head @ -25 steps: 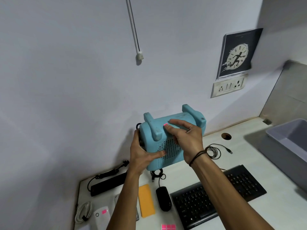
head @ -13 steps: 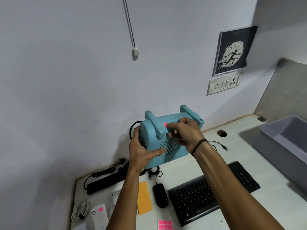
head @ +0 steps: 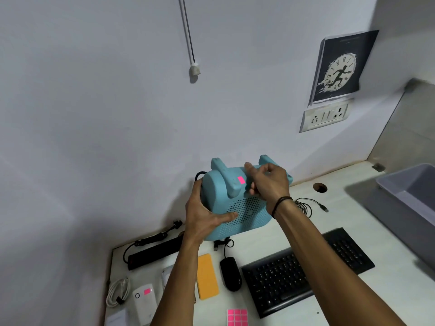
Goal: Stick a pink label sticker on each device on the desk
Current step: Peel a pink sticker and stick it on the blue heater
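A light-blue device (head: 247, 212) with a perforated front and two raised feet is lifted off the desk, near the wall. A pink sticker (head: 241, 180) sits on its top face beside the left foot. My left hand (head: 207, 217) grips its left end, thumb across the perforated face. My right hand (head: 268, 182) is just right of the sticker, fingers curled over the device's top and thumb on the front. A sheet of pink stickers (head: 237, 316) lies at the desk's near edge. The white power bank (head: 143, 300) carries a pink sticker (head: 147, 291).
On the white desk (head: 353, 297) lie a black keyboard (head: 306, 267), a black mouse (head: 230, 274), a yellow flat device (head: 207, 276), a black power strip (head: 153, 254), a coiled white cable (head: 117, 292) and a black cable (head: 303, 205). A grey bin (head: 412, 191) stands at the right.
My right hand went from flat on the device's top to pressing the sticker with its fingertips, then slid right, uncovering the sticker. My left hand kept its hold.
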{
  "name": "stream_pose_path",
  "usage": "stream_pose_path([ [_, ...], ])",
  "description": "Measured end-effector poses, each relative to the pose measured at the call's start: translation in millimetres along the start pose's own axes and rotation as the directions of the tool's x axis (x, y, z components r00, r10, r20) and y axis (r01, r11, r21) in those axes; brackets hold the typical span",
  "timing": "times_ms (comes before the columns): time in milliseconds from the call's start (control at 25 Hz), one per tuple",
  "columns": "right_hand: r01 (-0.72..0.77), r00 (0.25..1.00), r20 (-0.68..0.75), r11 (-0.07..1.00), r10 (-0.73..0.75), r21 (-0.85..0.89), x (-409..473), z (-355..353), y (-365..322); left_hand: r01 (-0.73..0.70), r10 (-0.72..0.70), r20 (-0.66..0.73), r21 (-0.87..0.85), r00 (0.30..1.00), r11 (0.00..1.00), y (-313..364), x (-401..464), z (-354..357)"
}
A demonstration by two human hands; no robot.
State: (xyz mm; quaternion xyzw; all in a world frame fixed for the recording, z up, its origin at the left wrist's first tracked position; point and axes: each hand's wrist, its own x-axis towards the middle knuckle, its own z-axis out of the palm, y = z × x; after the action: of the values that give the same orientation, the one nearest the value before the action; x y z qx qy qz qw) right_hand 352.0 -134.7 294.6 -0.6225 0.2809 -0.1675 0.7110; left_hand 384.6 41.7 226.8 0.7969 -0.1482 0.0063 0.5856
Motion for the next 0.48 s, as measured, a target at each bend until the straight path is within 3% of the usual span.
stream_pose_path([
  [120,0.151,0.968,-0.139,0.927,-0.209,-0.344,4,-13,-1,-0.023,0.022,0.005,0.235,1.0,0.972,12,10,1],
  [160,0.262,0.936,-0.093,0.849,-0.339,-0.459,3,-16,-1,-0.033,0.029,0.019,0.339,0.999,0.94,17,16,4],
  [240,0.497,0.838,0.14,0.634,-0.527,-0.593,2,-18,0,-0.064,0.026,0.078,0.542,0.997,0.838,28,26,11],
  [320,0.585,0.798,0.319,0.525,-0.512,-0.618,13,-12,-1,-0.145,0.027,0.171,0.733,0.985,0.664,37,33,18],
  [400,0.548,0.831,0.384,0.473,-0.401,-0.69,35,1,-8,-0.273,0.048,0.284,0.841,0.958,0.467,43,36,25],
  [480,0.47,0.882,0.428,0.386,-0.194,-0.793,59,22,-16,-0.373,0.056,0.375,0.874,0.925,0.312,48,35,34],
])
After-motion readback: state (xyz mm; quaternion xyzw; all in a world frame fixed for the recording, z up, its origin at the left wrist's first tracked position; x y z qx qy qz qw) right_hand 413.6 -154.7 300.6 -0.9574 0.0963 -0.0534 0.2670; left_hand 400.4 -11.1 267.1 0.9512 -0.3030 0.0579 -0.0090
